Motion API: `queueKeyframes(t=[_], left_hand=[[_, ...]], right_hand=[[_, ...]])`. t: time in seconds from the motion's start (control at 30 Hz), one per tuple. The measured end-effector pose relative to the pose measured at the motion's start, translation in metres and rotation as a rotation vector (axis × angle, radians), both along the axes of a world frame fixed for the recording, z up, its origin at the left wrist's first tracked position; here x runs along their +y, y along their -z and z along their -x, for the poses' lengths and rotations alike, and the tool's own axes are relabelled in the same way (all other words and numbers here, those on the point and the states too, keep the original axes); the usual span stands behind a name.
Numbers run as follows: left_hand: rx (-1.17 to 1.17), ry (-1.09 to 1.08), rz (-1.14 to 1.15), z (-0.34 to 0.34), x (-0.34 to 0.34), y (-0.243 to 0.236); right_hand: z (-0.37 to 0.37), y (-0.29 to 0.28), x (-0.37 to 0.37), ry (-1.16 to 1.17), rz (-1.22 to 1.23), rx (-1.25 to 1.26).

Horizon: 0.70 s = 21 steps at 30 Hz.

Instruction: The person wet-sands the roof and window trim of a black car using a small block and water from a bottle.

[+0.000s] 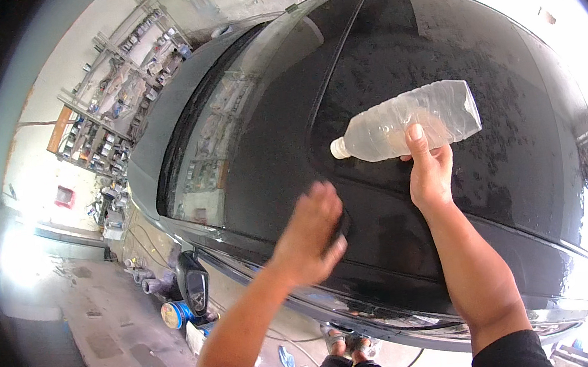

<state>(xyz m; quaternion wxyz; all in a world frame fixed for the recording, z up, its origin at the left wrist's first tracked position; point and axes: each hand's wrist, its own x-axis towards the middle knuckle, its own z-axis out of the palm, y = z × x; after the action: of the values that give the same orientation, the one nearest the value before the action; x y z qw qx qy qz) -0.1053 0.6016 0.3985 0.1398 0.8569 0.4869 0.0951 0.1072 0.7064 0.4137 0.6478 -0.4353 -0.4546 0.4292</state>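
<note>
My right hand (431,167) is closed around a cloudy, see-through plastic bottle (374,130). The bottle lies nearly level above the black car roof (269,150), its whitish cap pointing left and slightly down, the thumb across its near side. My left hand (309,235) is over the near part of the roof, lower left of the bottle cap, and smeared by motion. A dark rounded shape (342,223) shows between its thumb and fingers; blur hides whether the hand holds it. Wet-looking spots mark the dark panel beyond the bottle.
The windshield (195,154) and grey hood (155,140) are to the left. A side mirror (193,284) sticks out near a blue-and-yellow can (177,314). Crowded shelves (99,107) line the far-left wall. Hoses and a blue cloth-like item (289,363) lie by my feet.
</note>
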Motion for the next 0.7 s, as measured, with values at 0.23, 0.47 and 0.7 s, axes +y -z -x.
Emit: queueKeyframes(t=[0.23, 0.47, 0.7], left_hand=[[-1.032, -0.133, 0.383, -0.008, -0.054, -0.033], [-1.415, -0.501, 0.432, -0.046, 0.001, -0.031], [-0.992, -0.432, 0.195, -0.064, 0.037, -0.045]], right_hand=[[0.0, -0.003, 0.0, -0.203, 0.0, 0.106], [0.0, 0.001, -0.007, -0.538, 0.059, 0.099], [-0.005, -0.003, -0.007, -0.235, -0.041, -0.073]])
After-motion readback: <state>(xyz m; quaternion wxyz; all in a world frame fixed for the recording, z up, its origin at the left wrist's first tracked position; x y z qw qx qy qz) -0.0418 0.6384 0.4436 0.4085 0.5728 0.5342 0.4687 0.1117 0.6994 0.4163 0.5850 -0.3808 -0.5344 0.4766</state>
